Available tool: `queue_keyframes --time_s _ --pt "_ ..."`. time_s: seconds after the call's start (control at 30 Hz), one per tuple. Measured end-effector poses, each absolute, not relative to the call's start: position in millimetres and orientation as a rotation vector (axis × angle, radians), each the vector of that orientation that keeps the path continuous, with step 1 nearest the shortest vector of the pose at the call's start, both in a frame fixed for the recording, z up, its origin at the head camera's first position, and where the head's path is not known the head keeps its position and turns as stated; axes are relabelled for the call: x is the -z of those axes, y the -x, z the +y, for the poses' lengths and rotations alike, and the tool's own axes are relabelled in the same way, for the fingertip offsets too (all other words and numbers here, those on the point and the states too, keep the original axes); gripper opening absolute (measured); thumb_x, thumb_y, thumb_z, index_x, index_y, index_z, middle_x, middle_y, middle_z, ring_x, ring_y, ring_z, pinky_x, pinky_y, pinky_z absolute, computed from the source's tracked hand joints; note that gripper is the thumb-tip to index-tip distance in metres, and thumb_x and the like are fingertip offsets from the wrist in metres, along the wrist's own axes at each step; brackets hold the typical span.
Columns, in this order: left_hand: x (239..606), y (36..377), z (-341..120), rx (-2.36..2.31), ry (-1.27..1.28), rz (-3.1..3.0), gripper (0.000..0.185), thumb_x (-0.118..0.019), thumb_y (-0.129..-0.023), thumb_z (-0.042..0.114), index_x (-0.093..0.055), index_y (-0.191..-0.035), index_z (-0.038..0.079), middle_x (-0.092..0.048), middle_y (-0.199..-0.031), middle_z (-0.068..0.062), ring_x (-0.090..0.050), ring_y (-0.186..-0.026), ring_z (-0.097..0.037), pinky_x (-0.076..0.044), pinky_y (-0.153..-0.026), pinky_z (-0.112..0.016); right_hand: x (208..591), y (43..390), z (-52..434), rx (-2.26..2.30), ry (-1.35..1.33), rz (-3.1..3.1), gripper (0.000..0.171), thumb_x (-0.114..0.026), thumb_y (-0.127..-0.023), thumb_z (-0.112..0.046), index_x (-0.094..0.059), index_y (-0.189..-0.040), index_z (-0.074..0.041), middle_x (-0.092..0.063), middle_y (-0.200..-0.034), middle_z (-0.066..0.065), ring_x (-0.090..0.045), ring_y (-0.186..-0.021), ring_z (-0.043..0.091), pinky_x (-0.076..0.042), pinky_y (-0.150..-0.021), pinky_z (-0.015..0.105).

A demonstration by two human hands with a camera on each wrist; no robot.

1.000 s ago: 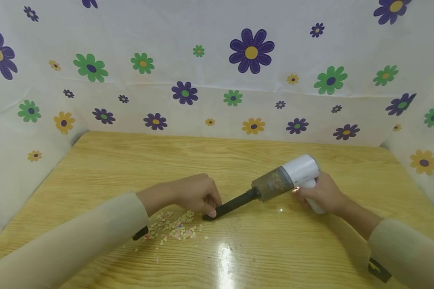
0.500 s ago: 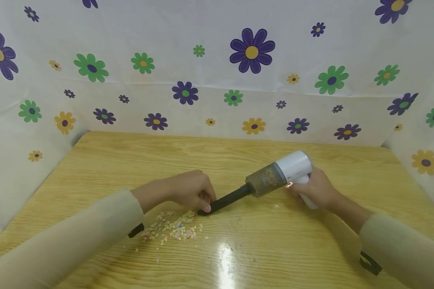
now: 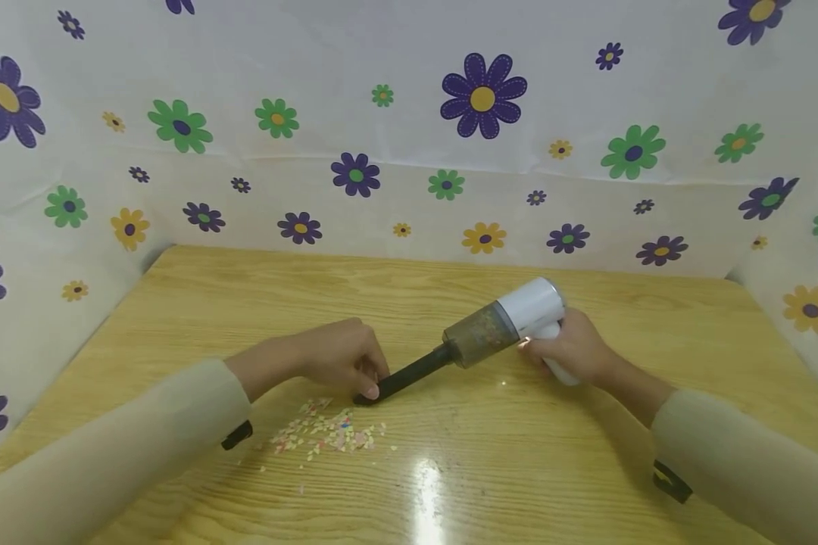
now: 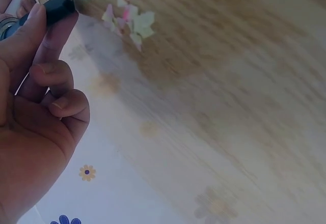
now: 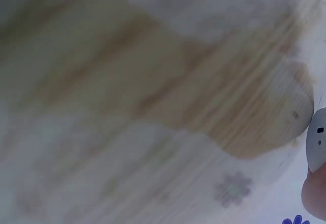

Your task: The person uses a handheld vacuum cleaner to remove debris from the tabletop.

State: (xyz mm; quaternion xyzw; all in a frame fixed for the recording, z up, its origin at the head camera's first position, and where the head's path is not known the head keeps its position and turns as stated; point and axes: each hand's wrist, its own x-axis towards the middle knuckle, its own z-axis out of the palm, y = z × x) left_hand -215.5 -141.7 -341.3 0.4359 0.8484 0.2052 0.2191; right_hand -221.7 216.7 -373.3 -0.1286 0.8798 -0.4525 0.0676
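Note:
A small handheld vacuum (image 3: 511, 322) with a white body, a clear dust cup and a long black nozzle (image 3: 409, 376) lies slanted low over the wooden table (image 3: 518, 446). My right hand (image 3: 569, 350) grips its white handle. My left hand (image 3: 344, 363) pinches the nozzle's tip (image 4: 57, 6) between thumb and forefinger, just above a scatter of small paper scraps (image 3: 330, 435). In the left wrist view the scraps (image 4: 130, 15) lie right beside the tip. The right wrist view is blurred and shows only a white edge of the vacuum (image 5: 317, 140).
A white cloth with purple, green and yellow flowers (image 3: 480, 94) walls the table at the back and both sides. A bright light reflection (image 3: 428, 484) glares on the table's near part.
Both hands and the vacuum have shifted left and slightly farther back, so the nozzle tip now sits at the scrap pile's upper edge. Both grips are unchanged.

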Motion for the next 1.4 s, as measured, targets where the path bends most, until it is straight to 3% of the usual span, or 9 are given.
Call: queue_keyframes --time_s 0.27,0.5,0.63,1.0,1.4 --pt "342 214 -154 -0.585 -1.226 2.357 0.009 -0.075 -0.088 0.011 -0.080 -0.095 0.010 -0.073 -0.076 0.007 -0.061 -0.066 0.002 -0.053 -0.066 -0.020 376 226 206 1.345 0.389 2.658 0.022 -0.075 -0.078 -0.016 -0.059 -0.084 -0.002 -0.060 -0.060 0.002 -0.058 -0.060 0.019 -0.050 -0.059 0.030" --pt "342 213 -166 -0.593 -1.238 2.358 0.007 -0.076 -0.086 0.010 -0.078 -0.081 0.015 -0.068 -0.066 0.011 -0.053 -0.058 0.003 -0.050 -0.059 -0.020 377 229 194 1.353 0.427 2.636 0.022 -0.075 -0.079 -0.016 -0.059 -0.086 -0.002 -0.060 -0.062 0.003 -0.058 -0.061 0.021 -0.051 -0.060 0.031" --pt "342 214 -172 -0.591 -1.211 2.351 0.007 -0.075 -0.086 0.010 -0.077 -0.082 0.015 -0.067 -0.064 0.010 -0.054 -0.056 0.003 -0.049 -0.058 -0.020 378 231 188 1.338 0.445 2.637 0.022 -0.074 -0.080 -0.016 -0.058 -0.087 -0.003 -0.059 -0.060 0.003 -0.058 -0.059 0.021 -0.051 -0.059 0.032" --pt "341 213 -192 -0.548 -1.166 2.399 0.011 -0.077 -0.087 0.017 -0.080 -0.097 0.013 -0.072 -0.079 0.010 -0.057 -0.067 0.002 -0.050 -0.063 -0.022 377 233 168 1.375 0.445 2.615 0.029 -0.076 -0.079 -0.018 -0.059 -0.097 -0.002 -0.061 -0.065 0.005 -0.058 -0.061 0.021 -0.052 -0.060 0.033" --pt "337 206 -209 -0.562 -1.058 2.415 0.013 -0.078 -0.086 0.016 -0.080 -0.098 0.013 -0.069 -0.075 0.013 -0.055 -0.065 0.000 -0.049 -0.062 -0.022 378 237 151 1.467 0.508 2.521 0.030 -0.076 -0.078 -0.015 -0.059 -0.099 0.000 -0.061 -0.063 0.006 -0.058 -0.056 0.021 -0.053 -0.055 0.033"
